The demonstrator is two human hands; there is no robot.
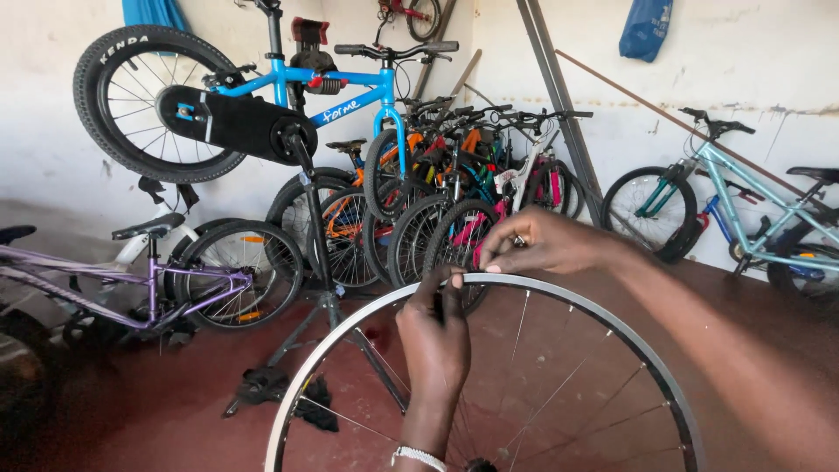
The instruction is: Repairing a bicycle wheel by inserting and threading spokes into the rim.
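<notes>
A bare silver bicycle rim (612, 325) with thin spokes stands upright in front of me, filling the lower middle of the view. My left hand (434, 336) grips the rim's top edge from below, thumb on the rim. My right hand (542, 242) hovers just above the rim's top, its fingers pinched together on something small that I cannot make out.
A blue children's bicycle (288, 87) hangs on a black repair stand (319, 253). A purple bicycle (157, 284) stands at left, a teal one (752, 197) at right, and several bicycles (454, 192) are packed against the back wall. A dark rag (288, 393) lies on the red floor.
</notes>
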